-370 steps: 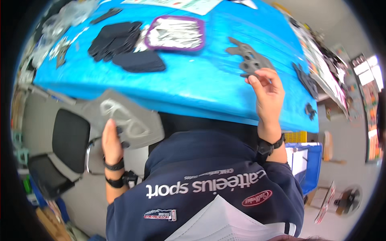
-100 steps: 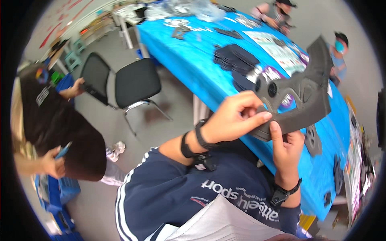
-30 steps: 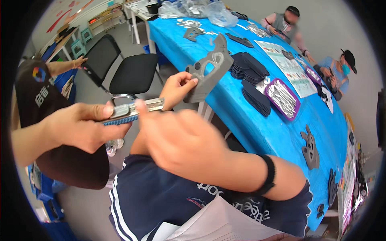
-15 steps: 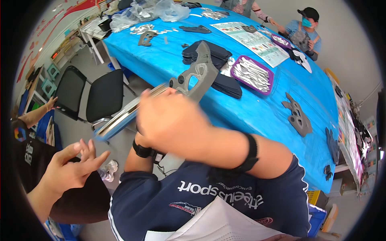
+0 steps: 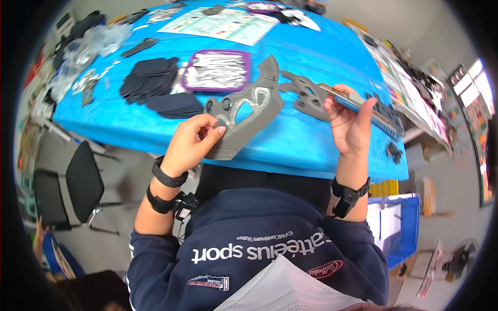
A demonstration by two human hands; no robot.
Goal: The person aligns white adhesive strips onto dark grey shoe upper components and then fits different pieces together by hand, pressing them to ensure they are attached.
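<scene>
My left hand (image 5: 194, 142) pinches the lower left end of a grey foam piece (image 5: 257, 122) with cut-out holes, round dark studs and a pointed upper tip. That piece is tilted up over the front edge of the table. Over on the right, my right hand (image 5: 350, 127) is closed around a long, narrow silver-and-blue tool (image 5: 348, 102), whose kind I cannot make out. The tool slants across the palm, gripped between thumb and fingers. Another grey foam piece (image 5: 309, 99) with holes lies on the table between my hands, partly behind the tool.
A blue-covered table (image 5: 306, 150) spans the front. On it are a purple tray (image 5: 249, 67) of white strips, stacked dark pads (image 5: 150, 80), a printed sheet (image 5: 220, 26) and plastic bags (image 5: 104, 44). A black chair (image 5: 85, 173) stands left; a blue bin (image 5: 410, 233) stands right.
My right hand has swung from across my left side to the right, carrying the tool. My view has turned toward the table. Another person's hand at the lower left is no longer beside me.
</scene>
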